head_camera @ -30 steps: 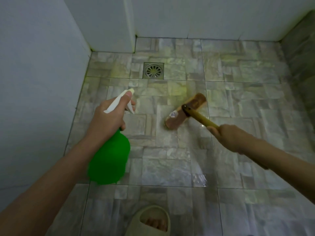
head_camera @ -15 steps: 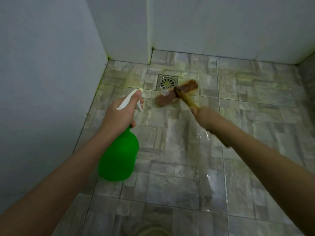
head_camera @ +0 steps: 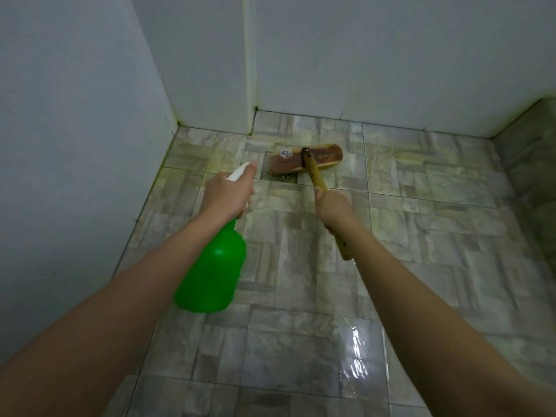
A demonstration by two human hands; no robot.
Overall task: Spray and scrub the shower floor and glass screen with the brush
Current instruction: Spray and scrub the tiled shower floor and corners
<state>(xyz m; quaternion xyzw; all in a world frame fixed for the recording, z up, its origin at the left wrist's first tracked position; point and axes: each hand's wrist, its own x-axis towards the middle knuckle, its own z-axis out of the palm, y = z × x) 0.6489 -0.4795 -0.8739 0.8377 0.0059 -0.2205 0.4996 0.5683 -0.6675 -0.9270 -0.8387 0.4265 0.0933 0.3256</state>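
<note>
My left hand (head_camera: 226,196) grips the white trigger head of a green spray bottle (head_camera: 212,275), which hangs tilted over the left of the floor, nozzle toward the back wall. My right hand (head_camera: 332,207) is closed around the yellow wooden handle of a scrub brush. The brown brush head (head_camera: 305,159) lies flat on the wet tiled shower floor (head_camera: 301,341), covering most of the square metal drain (head_camera: 281,176) near the back wall. The handle's end sticks out below my right wrist.
White walls (head_camera: 75,115) close the floor on the left and at the back, meeting in a corner with a vertical edge strip (head_camera: 249,70). A raised tiled ledge (head_camera: 532,164) runs along the right side. Water glistens on the near tiles (head_camera: 358,356).
My right hand has pushed the brush from the middle of the floor forward to the drain, and its head has turned crosswise. The view has tilted up; a slippered foot has left the frame.
</note>
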